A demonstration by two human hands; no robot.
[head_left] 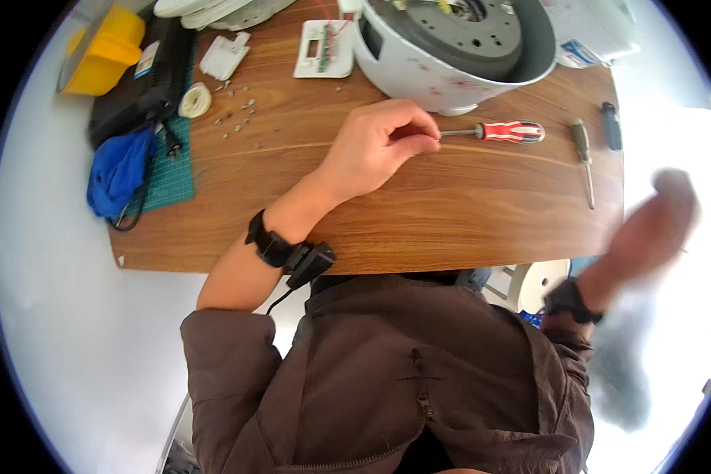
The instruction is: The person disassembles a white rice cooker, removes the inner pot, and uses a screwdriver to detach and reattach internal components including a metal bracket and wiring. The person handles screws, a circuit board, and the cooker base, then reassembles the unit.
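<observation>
My left hand [383, 146] is above the table with thumb and fingers closed in a pinch at the tip of a screwdriver [512, 132]. Its red, white and black handle points right, and the shaft's end is hidden at my fingertips. Off past the table's right edge, my right hand [657, 225] is smeared by motion, so its fingers do not show clearly. Just beyond my left hand stands a round white appliance housing [450, 87] with pink flower prints, its grey metal inside exposed. A white panel with a green circuit strip [324, 49] lies beside it, red wires attached.
Another screwdriver [583, 154] and a small dark blue piece [611, 126] lie at the right. Several small screws [241, 110] are scattered near a cream roll [195, 100]. A green cutting mat [170, 178], blue cloth [118, 174], black case [146, 95] and yellow container [107, 51] occupy the left.
</observation>
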